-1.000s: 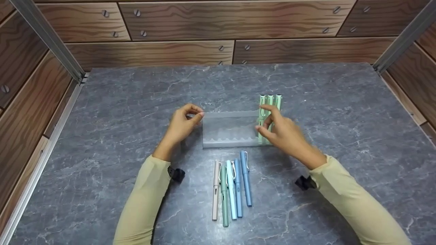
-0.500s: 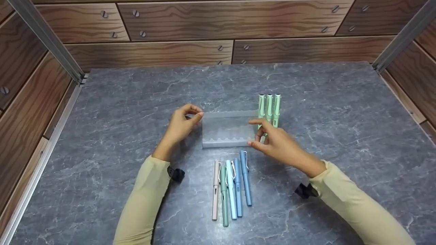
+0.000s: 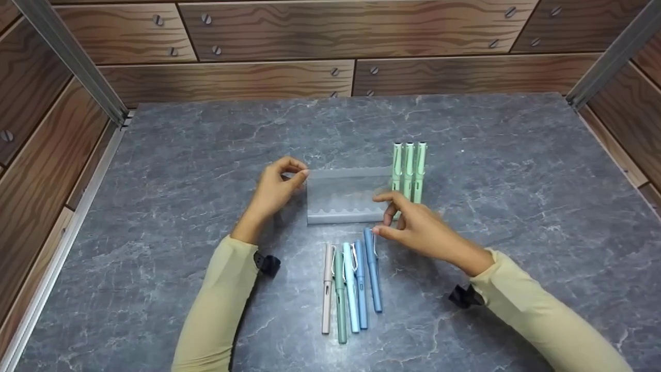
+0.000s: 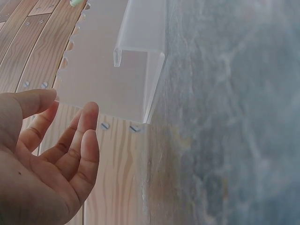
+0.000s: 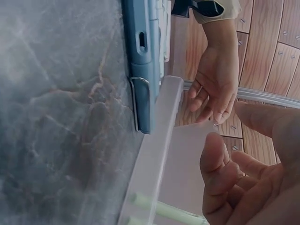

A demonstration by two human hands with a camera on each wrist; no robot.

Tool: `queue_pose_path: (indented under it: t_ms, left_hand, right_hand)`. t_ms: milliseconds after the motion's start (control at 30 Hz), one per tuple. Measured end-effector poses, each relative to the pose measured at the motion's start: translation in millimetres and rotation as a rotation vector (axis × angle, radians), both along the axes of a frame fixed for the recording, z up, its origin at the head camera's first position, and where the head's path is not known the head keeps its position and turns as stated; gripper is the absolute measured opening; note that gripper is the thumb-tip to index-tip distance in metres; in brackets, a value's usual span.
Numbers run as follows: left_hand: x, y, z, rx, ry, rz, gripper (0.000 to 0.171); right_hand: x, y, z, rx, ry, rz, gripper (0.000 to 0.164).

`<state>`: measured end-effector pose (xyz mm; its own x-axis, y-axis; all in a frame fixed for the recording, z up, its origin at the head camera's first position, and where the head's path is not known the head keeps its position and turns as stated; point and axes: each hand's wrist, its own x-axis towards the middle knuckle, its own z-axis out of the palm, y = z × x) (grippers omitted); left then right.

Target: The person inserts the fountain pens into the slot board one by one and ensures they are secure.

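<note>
Brings the right hand (image 3: 415, 227) lower and a little further left in the head view than a second ago, from over the three pale green pens (image 3: 409, 165) to beside the top of the loose row. Keeps the left hand (image 3: 274, 187) at the upper left corner of the clear rack (image 3: 346, 194), pinching that corner between thumb and index fingertip, with the other fingers loosely bent. Grasps nothing with the right hand, with thumb and index finger parted and the rest curving inward. Overlaps the top of the dark blue pen (image 3: 373, 271) with the right thumb tip in the head view, yet shows a gap between them in the right wrist view.

Has the rack at the centre of the head frame, with a scalloped lip along its lower side. Carries the green pens side by side at its right end, upper ends jutting past its top edge, lower ends partly hidden by the right hand. Shows below it, left to right, a taupe pen (image 3: 327, 289), a dark green pen (image 3: 340, 297), a light blue pen (image 3: 350, 287), a mid-blue pen (image 3: 361, 284) and the dark blue one, all lying lengthwise on the grey marbled table (image 3: 516, 206).
</note>
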<state>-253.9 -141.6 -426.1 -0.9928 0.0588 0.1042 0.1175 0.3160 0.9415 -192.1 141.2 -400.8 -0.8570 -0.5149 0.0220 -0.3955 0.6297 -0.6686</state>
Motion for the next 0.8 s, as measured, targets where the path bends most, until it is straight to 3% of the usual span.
queue_pose_path:
  t_ms: [300, 800]
  left_hand:
    - [-1.2, 0.6, -1.4, -0.005, 0.014, 0.011, 0.014]
    - [-0.9, -0.4, -2.1, 0.009, 0.011, 0.006, 0.013]
  right_hand:
    - [2.4, 3.7, -9.5, 0.031, -0.102, 0.027, 0.058]
    - [3.8, 4.5, -29.7, 0.128, -0.076, 0.104, 0.067]
